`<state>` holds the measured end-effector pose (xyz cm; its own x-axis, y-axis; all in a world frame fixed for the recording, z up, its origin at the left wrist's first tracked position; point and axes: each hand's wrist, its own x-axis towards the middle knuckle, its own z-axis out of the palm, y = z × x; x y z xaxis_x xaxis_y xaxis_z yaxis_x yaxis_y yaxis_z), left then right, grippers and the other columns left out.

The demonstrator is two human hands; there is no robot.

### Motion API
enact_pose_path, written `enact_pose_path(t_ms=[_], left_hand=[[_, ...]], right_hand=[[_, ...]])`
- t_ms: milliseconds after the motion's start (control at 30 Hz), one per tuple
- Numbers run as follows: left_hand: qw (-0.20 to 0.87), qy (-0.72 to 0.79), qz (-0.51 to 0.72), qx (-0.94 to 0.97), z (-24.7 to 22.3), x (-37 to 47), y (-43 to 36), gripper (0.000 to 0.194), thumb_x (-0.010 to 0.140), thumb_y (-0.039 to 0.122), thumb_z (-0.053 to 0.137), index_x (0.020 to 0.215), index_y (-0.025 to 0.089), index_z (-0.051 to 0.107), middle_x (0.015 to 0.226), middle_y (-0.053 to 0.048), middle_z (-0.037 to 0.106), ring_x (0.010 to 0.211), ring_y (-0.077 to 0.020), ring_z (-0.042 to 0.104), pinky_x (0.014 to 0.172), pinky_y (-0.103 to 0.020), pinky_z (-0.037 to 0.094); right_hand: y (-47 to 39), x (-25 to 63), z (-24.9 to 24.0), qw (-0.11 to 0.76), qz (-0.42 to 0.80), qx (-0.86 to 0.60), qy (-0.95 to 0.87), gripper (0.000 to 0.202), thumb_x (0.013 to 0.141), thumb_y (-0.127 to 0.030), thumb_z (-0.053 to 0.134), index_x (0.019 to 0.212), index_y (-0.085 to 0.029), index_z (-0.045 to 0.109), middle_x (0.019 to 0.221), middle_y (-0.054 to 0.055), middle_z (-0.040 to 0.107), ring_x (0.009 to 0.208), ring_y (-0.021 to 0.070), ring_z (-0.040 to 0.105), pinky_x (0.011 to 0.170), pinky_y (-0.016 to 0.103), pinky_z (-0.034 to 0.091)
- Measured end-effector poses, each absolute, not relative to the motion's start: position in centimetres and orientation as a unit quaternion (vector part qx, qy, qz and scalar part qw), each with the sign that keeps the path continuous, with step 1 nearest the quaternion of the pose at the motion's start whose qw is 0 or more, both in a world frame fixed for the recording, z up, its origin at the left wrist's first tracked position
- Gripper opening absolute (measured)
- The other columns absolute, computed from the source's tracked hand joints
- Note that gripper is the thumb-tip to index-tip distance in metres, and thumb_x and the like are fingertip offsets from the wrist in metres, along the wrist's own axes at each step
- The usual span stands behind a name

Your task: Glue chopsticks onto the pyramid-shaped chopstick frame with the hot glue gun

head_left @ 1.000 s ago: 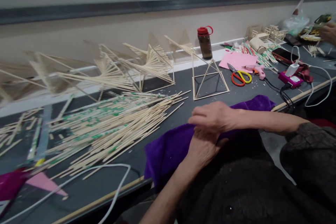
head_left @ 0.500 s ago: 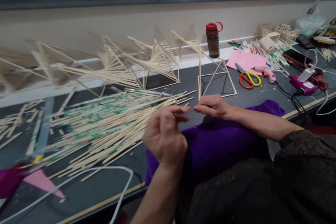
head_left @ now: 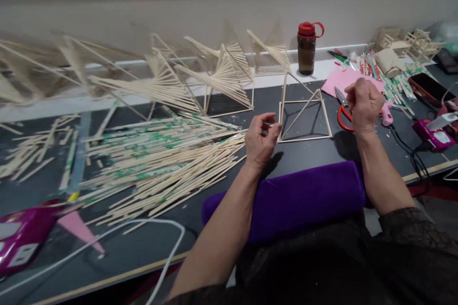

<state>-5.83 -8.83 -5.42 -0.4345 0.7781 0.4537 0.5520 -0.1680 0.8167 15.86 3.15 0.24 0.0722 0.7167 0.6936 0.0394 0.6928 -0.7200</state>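
My left hand (head_left: 263, 138) is beside the near left corner of a frame of thin wooden sticks (head_left: 305, 140), its fingers curved and a gap between thumb and forefinger. The frame stands on the dark table, with a square base and slanting sticks above. My right hand (head_left: 364, 105) is raised in front of the scissors (head_left: 344, 118) and the pink glue gun (head_left: 387, 113), fingers drawn together. Anything between those fingertips is too small or blurred to tell. A purple cushion (head_left: 311, 195) lies under my forearms.
A heap of loose and wrapped sticks (head_left: 179, 162) covers the left of the table (head_left: 150, 262). Twisted stick models (head_left: 214, 81) line the wall. A red-lidded bottle (head_left: 307, 50) stands behind the frame. A white cable (head_left: 143, 221) and a purple device (head_left: 26, 238) lie near left.
My hands, close together before, are now apart. The right has risen to the right over the scissors; the left has moved toward the stick frame. The view has shifted slightly.
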Motion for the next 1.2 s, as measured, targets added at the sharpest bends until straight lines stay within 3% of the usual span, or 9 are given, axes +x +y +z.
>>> enact_pose_path(t_ms=[300, 500, 667, 767, 1000, 1200], left_hand=[[0.206, 0.677, 0.564, 0.426, -5.4, -5.4, -10.4, 0.034, 0.08, 0.038, 0.064, 0.108, 0.018, 0.064, 0.095, -0.004, 0.066, 0.068, -0.0113, 0.055, 0.067, -0.026, 0.047], [0.274, 0.666, 0.56, 0.41, -5.4, -5.7, -10.0, 0.036, 0.075, 0.03, 0.066, 0.108, 0.018, 0.063, 0.095, -0.004, 0.065, 0.063, -0.0089, 0.05, 0.061, -0.023, 0.045], [0.238, 0.665, 0.513, 0.488, -5.0, -5.8, -9.9, 0.041, 0.074, 0.035, 0.069, 0.111, 0.018, 0.064, 0.099, -0.004, 0.063, 0.063, -0.0092, 0.05, 0.054, -0.023, 0.039], [0.2, 0.675, 0.475, 0.528, -4.9, -5.9, -9.9, 0.04, 0.074, 0.033, 0.07, 0.111, 0.019, 0.064, 0.101, -0.004, 0.063, 0.065, -0.0103, 0.052, 0.056, -0.024, 0.042], [0.158, 0.714, 0.45, 0.513, -5.4, -6.2, -9.6, 0.03, 0.077, 0.026, 0.066, 0.106, 0.019, 0.063, 0.091, -0.001, 0.06, 0.062, -0.0105, 0.052, 0.066, -0.028, 0.047], [0.168, 0.712, 0.431, 0.528, -5.5, -6.4, -9.5, 0.026, 0.077, 0.027, 0.065, 0.102, 0.019, 0.064, 0.093, -0.002, 0.062, 0.06, -0.0124, 0.053, 0.074, -0.033, 0.05]], right_hand=[[4.0, 15.0, -2.2, 0.509, 0.265, -0.425, -0.701, 0.045, 0.094, -0.054, 0.049, 0.067, -0.019, 0.062, 0.057, -0.002, 0.054, 0.056, 0.0108, 0.053, 0.057, 0.025, 0.043], [4.6, 15.3, -2.7, 0.536, 0.261, -0.44, -0.672, 0.041, 0.094, -0.049, 0.049, 0.071, -0.019, 0.064, 0.059, -0.002, 0.056, 0.055, 0.011, 0.052, 0.057, 0.026, 0.043], [4.8, 15.3, -2.5, 0.554, 0.288, -0.438, -0.646, 0.041, 0.095, -0.05, 0.047, 0.074, -0.019, 0.063, 0.058, -0.004, 0.053, 0.047, 0.0093, 0.045, 0.049, 0.024, 0.038], [4.6, 15.3, -2.4, 0.541, 0.282, -0.448, -0.653, 0.039, 0.095, -0.048, 0.048, 0.072, -0.019, 0.063, 0.057, -0.003, 0.054, 0.051, 0.0104, 0.048, 0.053, 0.025, 0.041], [4.0, 15.4, -2.2, 0.434, 0.201, -0.447, -0.756, 0.024, 0.087, -0.035, 0.055, 0.073, -0.019, 0.066, 0.07, 0.002, 0.067, 0.066, 0.0154, 0.059, 0.068, 0.03, 0.047], [4.2, 15.7, -1.9, 0.361, 0.186, -0.491, -0.77, 0.019, 0.083, -0.028, 0.055, 0.079, -0.017, 0.07, 0.077, 0.004, 0.073, 0.068, 0.0159, 0.062, 0.07, 0.029, 0.048]])
